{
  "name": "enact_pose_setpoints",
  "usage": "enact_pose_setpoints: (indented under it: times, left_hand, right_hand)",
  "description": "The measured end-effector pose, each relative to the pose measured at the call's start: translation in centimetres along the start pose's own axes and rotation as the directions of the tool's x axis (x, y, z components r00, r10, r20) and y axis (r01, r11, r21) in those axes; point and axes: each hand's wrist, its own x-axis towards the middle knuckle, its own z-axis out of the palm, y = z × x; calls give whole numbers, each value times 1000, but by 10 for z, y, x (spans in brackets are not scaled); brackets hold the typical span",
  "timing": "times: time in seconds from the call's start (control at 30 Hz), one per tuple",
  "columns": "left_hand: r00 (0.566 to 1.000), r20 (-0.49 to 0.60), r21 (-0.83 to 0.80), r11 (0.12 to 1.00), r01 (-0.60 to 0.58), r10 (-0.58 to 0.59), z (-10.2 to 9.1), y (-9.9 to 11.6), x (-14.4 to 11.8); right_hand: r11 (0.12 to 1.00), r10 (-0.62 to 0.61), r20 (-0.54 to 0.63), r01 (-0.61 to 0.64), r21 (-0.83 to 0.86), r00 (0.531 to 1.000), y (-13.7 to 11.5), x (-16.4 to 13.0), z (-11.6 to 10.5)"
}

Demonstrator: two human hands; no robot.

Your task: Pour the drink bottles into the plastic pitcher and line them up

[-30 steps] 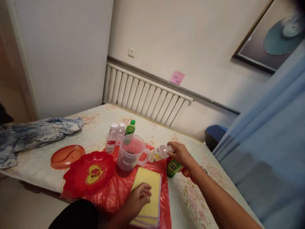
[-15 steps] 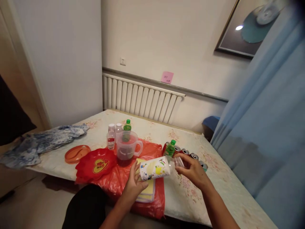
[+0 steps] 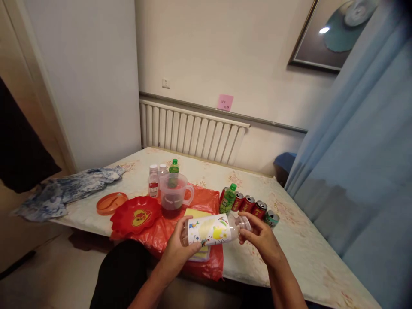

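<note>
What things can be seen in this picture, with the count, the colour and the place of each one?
labelled bottle: 1, clear with white and yellow label, held sideways in both hands
jug: 1, clear with dark liquid, on red plastic sheet
small bottles: 2, clear with white caps, behind jug
green bottles: 2, one by the cans, one behind jug
cans: 4, three red and one green, in a row on the table
red dish: 1, left of jug
orange dish: 1, further left
yellow pad: 1, under the bottle
blue cloth: 1, table's left end
left hand: on the bottle's base
right hand: at the bottle's neck
</note>
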Motion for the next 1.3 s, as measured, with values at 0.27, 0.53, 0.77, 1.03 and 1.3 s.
enact_pose_setpoints:
  times: [0.27,0.53,0.77,1.03,1.3]
  left_hand:
    - [999,26,43,999,25,-27,2,6,-5]
    - [998,24,72,996,60,-62,4,9,-4]
    - [995,42,109,990,87,-92,2,11,-8]
    - [995,28,108,990,96,-99,2,8,-7]
    - [988,-33,140,979,151,-148,3,9,-12]
  right_hand:
    - [992,8,-74,2,125,997,8,-12,2]
    - [989,30,-117,-12,147,993,10,-14,4]
    - [993,49,-132,-34,115,990,16,-15,2]
    - [997,64,-138,-58,49,988,19,-16,4]
    - [997,61,-166,-69,-41,984,22,-18,4]
